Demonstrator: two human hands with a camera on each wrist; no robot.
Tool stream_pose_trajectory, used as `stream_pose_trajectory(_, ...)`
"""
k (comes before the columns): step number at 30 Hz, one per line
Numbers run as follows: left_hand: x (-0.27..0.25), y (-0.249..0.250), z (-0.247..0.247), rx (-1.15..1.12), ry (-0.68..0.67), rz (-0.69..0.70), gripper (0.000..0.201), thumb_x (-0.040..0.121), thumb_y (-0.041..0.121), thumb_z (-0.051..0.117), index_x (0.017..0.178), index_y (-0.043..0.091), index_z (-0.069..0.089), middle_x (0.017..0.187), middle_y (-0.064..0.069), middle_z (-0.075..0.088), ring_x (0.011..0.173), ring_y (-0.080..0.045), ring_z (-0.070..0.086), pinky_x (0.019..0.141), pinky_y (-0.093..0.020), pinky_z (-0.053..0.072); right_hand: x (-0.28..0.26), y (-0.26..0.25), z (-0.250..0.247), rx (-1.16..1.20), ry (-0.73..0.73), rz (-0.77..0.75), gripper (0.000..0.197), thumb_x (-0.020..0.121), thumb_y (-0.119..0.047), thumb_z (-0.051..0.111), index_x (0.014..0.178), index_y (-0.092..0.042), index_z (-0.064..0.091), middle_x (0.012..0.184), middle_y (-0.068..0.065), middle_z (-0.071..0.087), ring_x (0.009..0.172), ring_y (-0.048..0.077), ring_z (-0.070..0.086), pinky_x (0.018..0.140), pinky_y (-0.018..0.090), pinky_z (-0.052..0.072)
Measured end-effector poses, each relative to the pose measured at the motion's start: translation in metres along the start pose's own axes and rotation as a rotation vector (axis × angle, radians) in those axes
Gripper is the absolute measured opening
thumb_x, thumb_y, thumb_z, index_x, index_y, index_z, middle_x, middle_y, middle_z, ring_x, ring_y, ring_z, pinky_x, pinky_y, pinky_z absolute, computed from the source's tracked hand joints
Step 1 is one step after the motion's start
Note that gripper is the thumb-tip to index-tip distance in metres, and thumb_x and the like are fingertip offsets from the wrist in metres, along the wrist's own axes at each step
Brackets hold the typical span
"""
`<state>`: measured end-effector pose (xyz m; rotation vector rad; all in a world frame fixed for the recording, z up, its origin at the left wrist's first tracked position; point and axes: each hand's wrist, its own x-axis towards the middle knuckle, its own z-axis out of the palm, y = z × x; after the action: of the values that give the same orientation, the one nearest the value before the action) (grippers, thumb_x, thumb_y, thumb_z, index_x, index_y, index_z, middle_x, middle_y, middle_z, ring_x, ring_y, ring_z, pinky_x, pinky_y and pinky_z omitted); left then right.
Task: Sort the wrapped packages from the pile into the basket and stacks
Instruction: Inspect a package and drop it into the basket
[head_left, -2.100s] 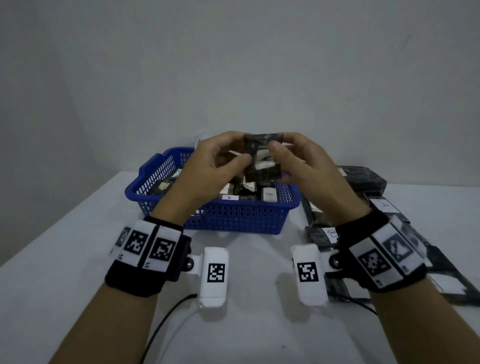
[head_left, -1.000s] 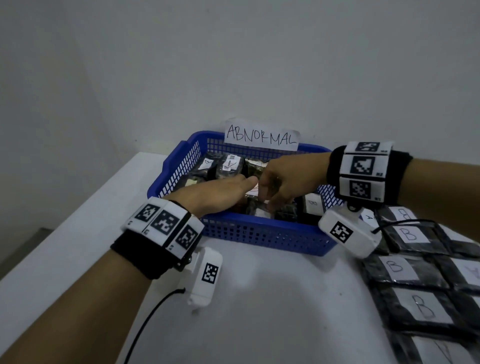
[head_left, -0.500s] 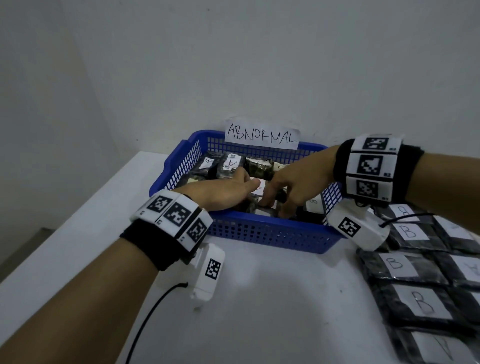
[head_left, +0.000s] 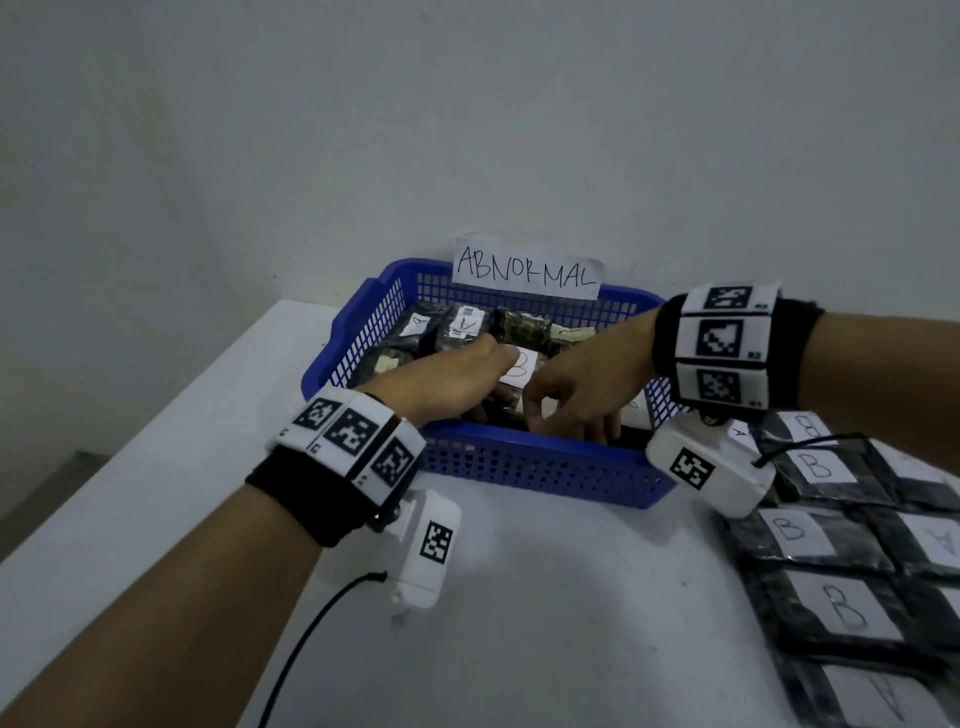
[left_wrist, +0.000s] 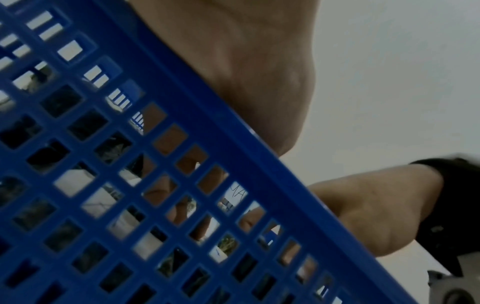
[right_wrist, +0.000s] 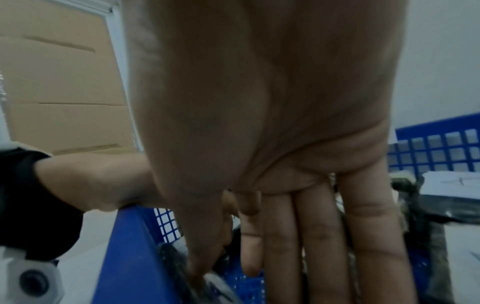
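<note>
White table (head_left: 545, 597) under a grey wall: we see both hands inside the blue basket (head_left: 519, 467), over the package (head_left: 519, 370) labelled B lying flat directly beneath them. Right hand (head_left: 576, 400) reaches in with straight fingers (right_wrist: 319, 236). Left hand (head_left: 447, 379) lies alongside; its grip we cannot tell, because the basket wall hides its fingertips.

A white table (head_left: 545, 597) stands against a grey wall (head_left: 519, 130). A paper sign (head_left: 527, 270) reading "ABNORMAL" sits at the table's far edge. Cardboard boxes (right_wrist: 59, 82) stand beyond the table.
</note>
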<state>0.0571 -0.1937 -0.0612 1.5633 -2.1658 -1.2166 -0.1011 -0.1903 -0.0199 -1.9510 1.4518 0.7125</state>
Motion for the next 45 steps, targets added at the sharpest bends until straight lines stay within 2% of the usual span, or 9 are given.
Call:
stream_pose_trajectory(5,-0.002,-0.001,0.0,-0.033,0.048,0.043,0.045,0.104,0.053,0.023,0.12,0.022,0.051,0.115,0.001,0.066,0.099,-0.019,0.064,0.094,-0.049,0.052,0.006,0.007,0.003,0.21,-0.054,0.0,0.017,0.103,-0.023,0.055,0.118,-0.015,0.051,0.1,0.01,0.073,0.086,0.023,0.07,0.082,0.036,0.061)
stream_pose_trajectory(10,-0.009,-0.001,-0.003,-0.015,0.091,0.061,0.048,0.105,0.052,0.022,0.119,0.019,0.055,0.108,-0.002,0.068,0.095,-0.019,0.067,0.094,-0.048,0.053,0.006,0.01,0.002,0.345,-0.076,0.006,0.035,0.101,-0.025,0.061,0.134,-0.016,0.052,0.093,0.004,0.073,0.079,0.018,0.069,0.073,0.029,0.06)
stream_pose_trajectory(13,-0.011,0.0,-0.004,0.01,0.078,0.064,0.047,0.106,0.051,0.022,0.12,0.019,0.054,0.107,-0.001,0.07,0.093,-0.017,0.068,0.091,-0.044,0.054,0.009,0.01,0.002,0.363,-0.109,-0.002,0.035,0.102,-0.025,0.059,0.134,-0.014,0.05,0.099,0.01,0.071,0.082,0.022,0.067,0.081,0.033,0.058)
stream_pose_trajectory(23,-0.008,0.001,-0.005,-0.015,-0.014,0.042,0.049,0.104,0.055,0.022,0.124,0.023,0.053,0.111,0.001,0.07,0.096,-0.017,0.069,0.094,-0.043,0.054,0.017,0.005,0.007,0.131,0.024,0.015,0.023,0.099,-0.03,0.062,0.1,-0.011,0.051,0.086,0.008,0.069,0.077,0.023,0.068,0.075,0.032,0.06)
stream_pose_trajectory(27,-0.008,0.0,-0.006,-0.005,-0.007,0.056,0.051,0.103,0.057,0.021,0.122,0.024,0.055,0.113,0.001,0.068,0.099,-0.016,0.068,0.096,-0.044,0.053,0.017,-0.001,0.005,-0.02,0.087,-0.101,0.013,0.1,-0.019,0.058,0.089,-0.024,0.061,0.082,-0.001,0.07,0.073,0.016,0.069,0.073,0.03,0.06)
stream_pose_trajectory(32,-0.01,-0.004,-0.008,-0.005,0.023,0.058,0.05,0.104,0.056,0.02,0.118,0.024,0.056,0.105,0.004,0.073,0.095,-0.016,0.069,0.098,-0.045,0.05,-0.007,-0.002,-0.01,-0.015,-0.141,-0.053,0.029,0.104,-0.015,0.049,0.109,-0.035,0.069,0.092,-0.011,0.074,0.09,0.016,0.072,0.09,0.04,0.058)
stream_pose_trajectory(37,-0.012,-0.002,-0.004,0.017,-0.005,0.037,0.052,0.105,0.055,0.019,0.12,0.021,0.056,0.105,0.002,0.074,0.096,-0.016,0.069,0.093,-0.031,0.047,-0.001,-0.006,0.002,-0.161,-0.266,0.024,0.045,0.099,0.006,0.033,0.119,-0.029,0.054,0.099,0.006,0.066,0.097,0.027,0.064,0.097,0.048,0.053)
stream_pose_trajectory(42,-0.013,0.0,-0.003,0.04,0.011,0.068,0.051,0.105,0.052,0.02,0.118,0.021,0.059,0.108,0.003,0.073,0.097,-0.016,0.067,0.098,-0.038,0.048,-0.006,-0.002,-0.004,-0.054,-0.074,-0.03,0.036,0.103,-0.008,0.044,0.121,-0.035,0.06,0.105,0.001,0.069,0.089,0.022,0.068,0.091,0.042,0.057)
stream_pose_trajectory(45,-0.015,0.002,-0.004,0.1,0.024,0.087,0.052,0.106,0.051,0.02,0.118,0.021,0.061,0.109,0.005,0.071,0.097,-0.015,0.065,0.099,-0.038,0.047,-0.008,0.005,-0.01,-0.024,0.066,-0.036,0.031,0.103,-0.016,0.049,0.128,-0.028,0.062,0.104,-0.003,0.069,0.083,0.018,0.067,0.081,0.036,0.058)
